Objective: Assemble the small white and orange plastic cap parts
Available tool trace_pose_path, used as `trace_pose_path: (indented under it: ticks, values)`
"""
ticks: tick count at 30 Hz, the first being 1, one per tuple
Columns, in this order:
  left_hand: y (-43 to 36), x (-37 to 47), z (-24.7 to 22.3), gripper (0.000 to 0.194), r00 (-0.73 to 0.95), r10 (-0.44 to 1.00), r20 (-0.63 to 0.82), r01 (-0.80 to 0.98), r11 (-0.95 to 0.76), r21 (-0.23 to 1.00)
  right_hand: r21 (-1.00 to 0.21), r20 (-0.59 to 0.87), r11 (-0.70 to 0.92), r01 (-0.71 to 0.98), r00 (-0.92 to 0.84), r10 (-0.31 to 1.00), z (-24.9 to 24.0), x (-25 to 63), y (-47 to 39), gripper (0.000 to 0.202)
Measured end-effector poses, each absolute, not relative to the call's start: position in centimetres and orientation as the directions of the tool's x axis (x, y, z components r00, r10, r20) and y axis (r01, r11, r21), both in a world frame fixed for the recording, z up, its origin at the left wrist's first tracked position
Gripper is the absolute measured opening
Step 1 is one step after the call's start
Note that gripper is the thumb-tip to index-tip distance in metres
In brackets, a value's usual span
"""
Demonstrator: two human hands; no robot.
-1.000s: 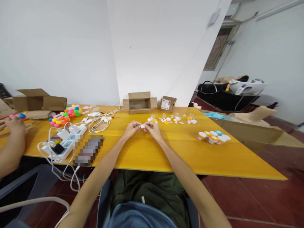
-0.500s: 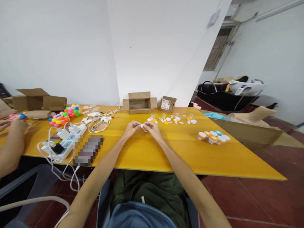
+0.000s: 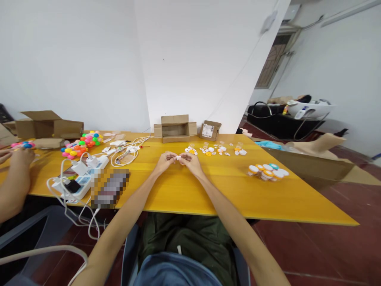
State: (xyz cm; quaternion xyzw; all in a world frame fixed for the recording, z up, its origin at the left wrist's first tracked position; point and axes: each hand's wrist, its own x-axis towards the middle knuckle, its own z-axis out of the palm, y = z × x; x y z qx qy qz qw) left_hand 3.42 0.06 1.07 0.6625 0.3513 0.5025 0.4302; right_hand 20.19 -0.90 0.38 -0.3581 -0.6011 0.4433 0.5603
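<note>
My left hand [image 3: 165, 161] and my right hand [image 3: 191, 162] meet over the middle of the wooden table [image 3: 178, 194]. Between their fingertips they pinch a small white plastic piece [image 3: 178, 157] with dark marks; its exact kind is too small to make out. Just beyond my right hand lie several loose white discs and yellow rings [image 3: 208, 153], with small clear cups [image 3: 206, 145] among them. To the right, a cluster of clear jars with white, orange and teal lids [image 3: 268, 171] stands on the table.
An open cardboard box [image 3: 175, 133] and a smaller carton [image 3: 210, 131] stand at the back. On the left are a power strip [image 3: 86, 182] with white cables, a blurred-out phone [image 3: 110, 190] and colourful plastic balls [image 3: 85, 145]. A co-worker's arm [image 3: 16, 178] reaches in far left.
The small white piece has turned slightly between my fingertips. Both hands stay nearly in place. At far left, the co-worker's hand has shifted a little.
</note>
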Motion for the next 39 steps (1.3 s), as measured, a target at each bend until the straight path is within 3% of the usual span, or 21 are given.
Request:
trace_pose_path:
  ticks: [17, 39]
  values:
    - [0.01, 3.57, 1.04, 0.037, 0.265, 0.889, 0.374, 0.049, -0.400, 0.915, -0.922, 0.387, 0.385, -0.041, -0.094, 0.917, 0.57, 20.20, -1.06, 0.040]
    - [-0.08, 3.49, 1.15, 0.031, 0.266, 0.885, 0.381, 0.062, -0.410, 0.910, -0.922, 0.387, 0.384, -0.053, -0.082, 0.918, 0.47, 20.27, -0.81, 0.036]
